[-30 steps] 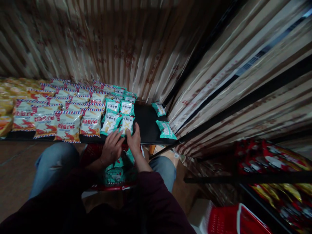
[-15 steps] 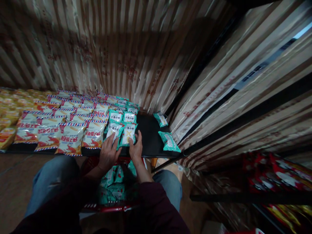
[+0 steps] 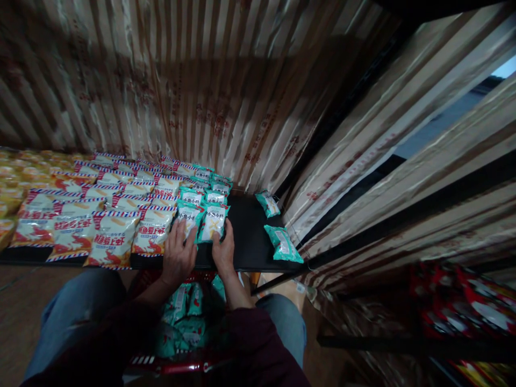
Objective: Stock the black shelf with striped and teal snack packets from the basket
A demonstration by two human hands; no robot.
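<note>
Two small green-and-white snack bags stand side by side at the front of their rows on the black shelf [image 3: 250, 236]. My left hand [image 3: 179, 251] rests with fingers stretched over the lower front of the left snack bag [image 3: 187, 216], hiding part of its print. Against the right snack bag [image 3: 213, 219], my right hand [image 3: 224, 251] has its thumb at the lower front and its fingers along the right side, thumb and fingers apart. More green bags [image 3: 216, 197] stand behind these two. A red basket [image 3: 183, 368] between my knees contains several green bags [image 3: 190, 329].
Larger shrimp-snack bags [image 3: 112, 236] fill the shelf to the left, with yellow packs [image 3: 8, 196] beyond them. Two green bags [image 3: 282, 243] [image 3: 267, 204] lie at the shelf's right end. Striped sheeting [image 3: 226, 91] hangs behind. A lower rack [image 3: 403, 342] with red packs stands right.
The view has shifted slightly, so the shelf sits a little lower. Both hands stay at the same two front bags, the right one's fingers slightly lower along its side.
</note>
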